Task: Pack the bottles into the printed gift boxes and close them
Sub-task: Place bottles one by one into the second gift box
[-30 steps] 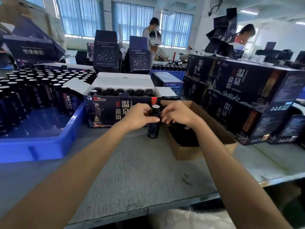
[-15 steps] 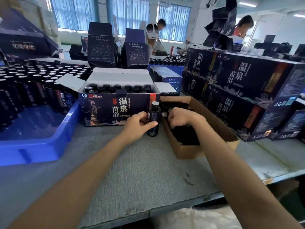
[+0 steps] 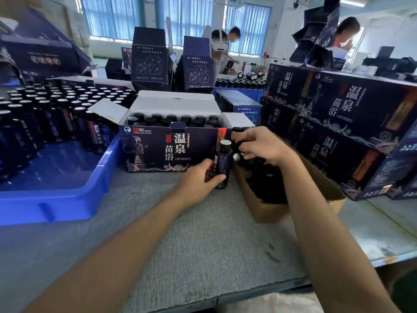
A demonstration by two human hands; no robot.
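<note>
Ok, grey surface [image 3: 180, 245] in a workshop room, with blue-curtained windows [image 3: 108, 16] and people [image 3: 220, 46] at the back. Blue tray [image 3: 56, 199] on the left carries loose bottles [image 3: 45, 114]. Open gift box [image 3: 171, 150] sits mid-surface with packed bottles [image 3: 171, 119] in rows. Brown carton [image 3: 270, 211] is just right of it, stacked closed boxes [image 3: 338, 123] beyond. Left grip [image 3: 198, 181] is curled round an upright bottle [image 3: 223, 166] standing between gift box and carton. Right grip [image 3: 264, 147] is curled over the carton's dark contents; can't tell if it's holding anything. Open grey stretch runs from the boxes to the front edge [image 3: 225, 297], with forearms across it.
</note>
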